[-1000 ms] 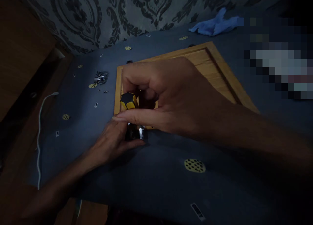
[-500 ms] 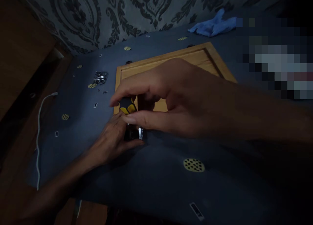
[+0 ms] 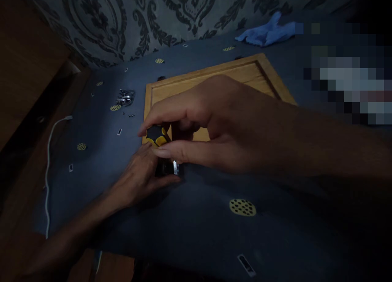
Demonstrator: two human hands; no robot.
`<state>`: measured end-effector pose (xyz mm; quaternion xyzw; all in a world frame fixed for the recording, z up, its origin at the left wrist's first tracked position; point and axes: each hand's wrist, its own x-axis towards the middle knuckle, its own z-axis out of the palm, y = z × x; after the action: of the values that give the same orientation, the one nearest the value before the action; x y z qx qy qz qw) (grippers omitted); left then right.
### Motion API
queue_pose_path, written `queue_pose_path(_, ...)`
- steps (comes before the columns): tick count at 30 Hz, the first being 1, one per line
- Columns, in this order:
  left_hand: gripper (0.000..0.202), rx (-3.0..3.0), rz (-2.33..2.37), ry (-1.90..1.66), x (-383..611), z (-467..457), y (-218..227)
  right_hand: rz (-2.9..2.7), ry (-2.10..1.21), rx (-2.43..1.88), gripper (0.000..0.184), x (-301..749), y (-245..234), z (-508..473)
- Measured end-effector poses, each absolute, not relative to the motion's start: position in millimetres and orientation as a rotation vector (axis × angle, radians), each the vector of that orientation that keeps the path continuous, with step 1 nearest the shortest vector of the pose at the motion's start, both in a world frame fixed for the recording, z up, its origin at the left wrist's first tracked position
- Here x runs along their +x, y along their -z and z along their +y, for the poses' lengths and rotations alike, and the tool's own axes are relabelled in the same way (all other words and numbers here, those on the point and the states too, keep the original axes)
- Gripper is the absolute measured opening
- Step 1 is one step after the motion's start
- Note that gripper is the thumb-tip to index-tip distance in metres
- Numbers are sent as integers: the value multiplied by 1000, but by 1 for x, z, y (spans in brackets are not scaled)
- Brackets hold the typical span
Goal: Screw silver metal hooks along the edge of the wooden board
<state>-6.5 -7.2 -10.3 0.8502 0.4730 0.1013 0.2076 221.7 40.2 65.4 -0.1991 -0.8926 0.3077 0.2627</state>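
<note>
My right hand (image 3: 211, 123) pinches the black-and-yellow handle of a screwdriver (image 3: 157, 136) between thumb and fingers. The handle stands roughly upright, seen from its end, and its shaft and tip are hidden. Just below it, my left hand (image 3: 141, 172) is closed around a shiny metal hinge (image 3: 175, 167) at the near left edge of a framed wooden panel (image 3: 266, 69). The left thumb lies on the near side of the hinge; the other left fingertips are out of sight. My right hand and forearm cover much of the panel.
Several metal hinges (image 3: 125, 97) lie piled at the left, with small screws (image 3: 131, 115) in front. A white cable (image 3: 48, 172) runs down the left side. A blue glove (image 3: 266, 31) lies near the patterned wall (image 3: 190, 8). A blurred patch hides the far right.
The screwdriver handle has turned a little and tilted slightly left and down, with the right fingertips moving along. The left hand, hinge and panel stay nearly in place.
</note>
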Motion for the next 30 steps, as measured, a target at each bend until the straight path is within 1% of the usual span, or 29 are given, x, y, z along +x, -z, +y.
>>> queue_pose_path(2,40,2365,1342,-237,-8,-8,11,-2422,-727,-577,14,220,-63,40)
queue_pose_path(5,38,2341,1336,-246,-7,-9,10,-2324,-532,-707,30,214,-58,36)
queue_pose_path(6,37,2330,1317,-269,-7,-9,10,-2274,-498,-736,33,213,-56,35)
queue_pose_path(8,37,2305,1279,-313,-4,-8,8,-2166,-458,-786,34,211,-55,32)
queue_pose_path(12,50,2269,1298,-347,0,-7,6,-2064,-360,-867,34,213,-58,31)
queue_pose_path(17,50,2261,1334,-348,-2,-8,6,-2149,-436,-842,34,214,-54,34)
queue_pose_path(22,55,2257,1296,-344,-3,-8,7,-2147,-501,-824,34,212,-50,35)
queue_pose_path(30,51,2298,1284,-368,-4,-7,9,-2187,-518,-802,37,210,-51,37)
